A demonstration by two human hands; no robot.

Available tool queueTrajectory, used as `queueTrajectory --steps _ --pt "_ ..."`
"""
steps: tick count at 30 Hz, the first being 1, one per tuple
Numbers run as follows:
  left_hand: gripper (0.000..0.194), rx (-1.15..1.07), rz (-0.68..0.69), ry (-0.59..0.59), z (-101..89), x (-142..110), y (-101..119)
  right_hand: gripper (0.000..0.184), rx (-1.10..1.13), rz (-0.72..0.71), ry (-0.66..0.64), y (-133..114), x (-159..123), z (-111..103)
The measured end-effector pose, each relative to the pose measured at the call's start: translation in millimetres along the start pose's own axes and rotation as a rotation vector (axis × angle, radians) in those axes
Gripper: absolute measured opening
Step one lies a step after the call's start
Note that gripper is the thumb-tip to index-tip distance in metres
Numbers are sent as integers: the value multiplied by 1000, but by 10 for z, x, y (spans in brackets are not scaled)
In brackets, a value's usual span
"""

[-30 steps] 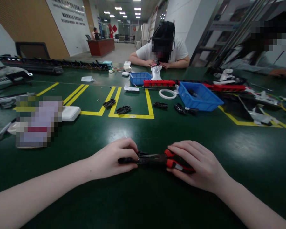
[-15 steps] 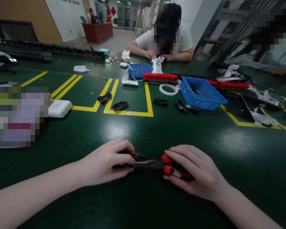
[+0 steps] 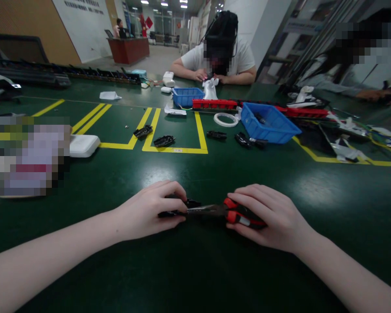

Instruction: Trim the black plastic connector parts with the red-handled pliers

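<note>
Pliers (image 3: 222, 211), long-nosed, red-and-black handles; near centre, nose pointing left, handles right; black part (image 3: 194, 203), small, partly hidden, at the nose's left end; contact unclear.

The left hand (image 3: 154, 206) pinches a black part (image 3: 193, 203), one end showing past its fingertips. The right hand's (image 3: 273, 217) fingers wrap the red-and-black handles of pliers (image 3: 231, 216), whose nose reaches the left fingertips. Beyond the left fingers lies a ridged black piece (image 3: 164, 141); beyond the right fingers, a blue bin (image 3: 273, 134) stands near a white ring (image 3: 216, 119).
</note>
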State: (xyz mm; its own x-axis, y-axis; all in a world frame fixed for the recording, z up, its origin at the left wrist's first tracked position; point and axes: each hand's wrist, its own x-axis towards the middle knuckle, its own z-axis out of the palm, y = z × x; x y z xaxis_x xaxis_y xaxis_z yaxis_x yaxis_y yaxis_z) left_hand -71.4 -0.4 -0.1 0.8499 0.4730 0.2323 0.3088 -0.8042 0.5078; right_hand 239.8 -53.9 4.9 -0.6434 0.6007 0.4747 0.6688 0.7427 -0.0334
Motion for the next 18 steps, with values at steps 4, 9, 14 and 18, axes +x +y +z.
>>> queueTrajectory --steps 4,9,14,18 --pt "13 23 5 -2 -2 -7 -1 42 -3 -4 -3 -4 1 3" --pt "12 7 19 -1 -2 -13 -4 40 8 8 4 -52 1 18" --pt "12 -4 22 14 10 -7 -11 38 -30 27 -5 -120 43 -37" --pt "11 20 41 22 22 -1 -15 38 -46 11 13 -136 71 -67"
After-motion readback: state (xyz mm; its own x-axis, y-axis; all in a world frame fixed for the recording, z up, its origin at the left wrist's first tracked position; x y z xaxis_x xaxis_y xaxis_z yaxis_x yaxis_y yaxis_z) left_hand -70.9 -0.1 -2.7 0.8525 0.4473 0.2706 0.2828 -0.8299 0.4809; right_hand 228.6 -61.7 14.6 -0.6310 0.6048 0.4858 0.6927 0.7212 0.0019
